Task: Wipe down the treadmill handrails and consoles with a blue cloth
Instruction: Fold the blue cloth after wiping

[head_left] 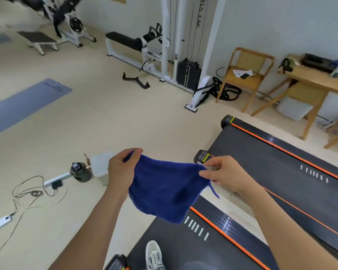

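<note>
Holding the blue cloth (164, 188) up in the air in front of me, I pinch one top corner with my left hand (121, 168) and the other top corner with my right hand (222, 172). Both hands have fingers and thumb closed on the cloth, and it hangs down between them like a little bag. A thin blue thread (215, 191) hangs from the corner by my right hand. Under the cloth is the near treadmill (183, 254), a dark belt with an orange stripe and short white marks. My grey shoe (154, 254) stands on that belt. A second treadmill (271, 162) lies just beside it on the right, with the same orange stripes. On the floor (105, 123) to the left I see a dark water bottle (80, 171) next to a white power strip (57, 179), with thin wires (27, 190) looping away from it. Farther left lies a grey mat (25, 106). By the far wall stands a white weight machine (183, 55), then a wooden chair (246, 75) with papers (242, 73) on its seat, then a wooden tabletop (316, 76) with a black box (318, 62) on it.
</note>
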`<state>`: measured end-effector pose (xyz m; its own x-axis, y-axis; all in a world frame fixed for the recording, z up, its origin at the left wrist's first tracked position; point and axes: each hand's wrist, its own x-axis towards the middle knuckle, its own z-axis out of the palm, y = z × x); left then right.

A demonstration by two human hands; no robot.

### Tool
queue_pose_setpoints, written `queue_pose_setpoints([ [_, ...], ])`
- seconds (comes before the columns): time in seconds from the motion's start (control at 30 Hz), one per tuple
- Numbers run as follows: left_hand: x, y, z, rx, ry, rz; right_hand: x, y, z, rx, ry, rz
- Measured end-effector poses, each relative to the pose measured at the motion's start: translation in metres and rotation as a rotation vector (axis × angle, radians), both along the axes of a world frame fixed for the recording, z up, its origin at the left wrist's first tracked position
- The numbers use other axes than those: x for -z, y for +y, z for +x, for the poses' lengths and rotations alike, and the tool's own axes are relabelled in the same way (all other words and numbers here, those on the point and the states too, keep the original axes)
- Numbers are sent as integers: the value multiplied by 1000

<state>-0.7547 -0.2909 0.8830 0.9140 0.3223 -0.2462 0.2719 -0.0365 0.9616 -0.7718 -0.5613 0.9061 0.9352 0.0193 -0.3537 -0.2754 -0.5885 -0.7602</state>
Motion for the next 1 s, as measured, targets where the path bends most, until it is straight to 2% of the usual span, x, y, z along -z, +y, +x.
queue_pose_setpoints([
  [0.1, 6, 2, 30, 28, 63, 35, 11, 29, 46, 95, 168, 391],
  [0.2, 8, -5, 55, -13, 63, -37, 24, 57, 88, 155, 313, 625],
  [0.47, 6, -36, 136, 56, -72, 64, 47, 108, 201, 13, 436, 806],
  [0.57, 16, -33, 160, 169, -56, 299, 58, 115, 236, 39, 482, 887],
  [0.63, 21, -30, 170, 225, -30, 343, 67, 115, 259, 12, 523, 879],
  [0.7, 30, -23, 179, 228, -19, 256, 71, 116, 278, -124, 511, 785],
  [0.83, 56, -9, 207, 69, -9, 229, 88, 129, 316, -283, 495, 718],
  [1.0, 102, 22, 251, 12, -82, 388, 120, 170, 359, -404, 410, 538],
])
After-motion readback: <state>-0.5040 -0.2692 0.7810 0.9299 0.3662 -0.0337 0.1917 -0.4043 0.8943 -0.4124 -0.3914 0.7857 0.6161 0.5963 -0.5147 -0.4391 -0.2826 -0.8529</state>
